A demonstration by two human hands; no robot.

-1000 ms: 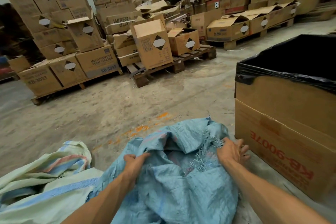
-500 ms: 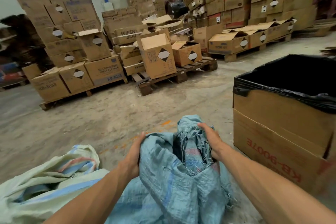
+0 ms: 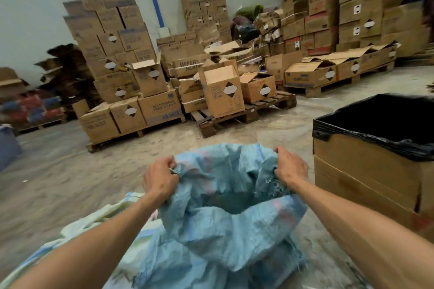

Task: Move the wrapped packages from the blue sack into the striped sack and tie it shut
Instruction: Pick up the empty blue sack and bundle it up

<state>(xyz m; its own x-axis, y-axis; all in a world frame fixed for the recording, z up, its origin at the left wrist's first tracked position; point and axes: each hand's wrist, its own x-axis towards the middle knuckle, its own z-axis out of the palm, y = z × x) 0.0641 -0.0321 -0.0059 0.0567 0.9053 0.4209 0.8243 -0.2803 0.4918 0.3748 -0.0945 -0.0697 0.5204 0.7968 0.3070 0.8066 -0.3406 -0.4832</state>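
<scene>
The blue woven sack (image 3: pixel 225 237) stands on the floor in front of me with its mouth spread wide. My left hand (image 3: pixel 160 179) grips the left side of its rim. My right hand (image 3: pixel 290 166) grips the right side of the rim, near the frayed edge. The inside of the sack looks dark and I cannot make out any wrapped packages in it. The pale green striped sack (image 3: pixel 94 230) lies crumpled on the floor to the left, partly behind my left forearm.
A large cardboard box lined with a black plastic bag (image 3: pixel 375 164) stands close on the right. Pallets stacked with cardboard boxes (image 3: pixel 131 110) fill the far side of the concrete floor. A blue bin edge (image 3: pixel 7 145) shows at far left.
The sack's mouth was pinched together half a second ago; my hands have pulled apart and lifted the rim, so the mouth now gapes wide. The view has tilted up.
</scene>
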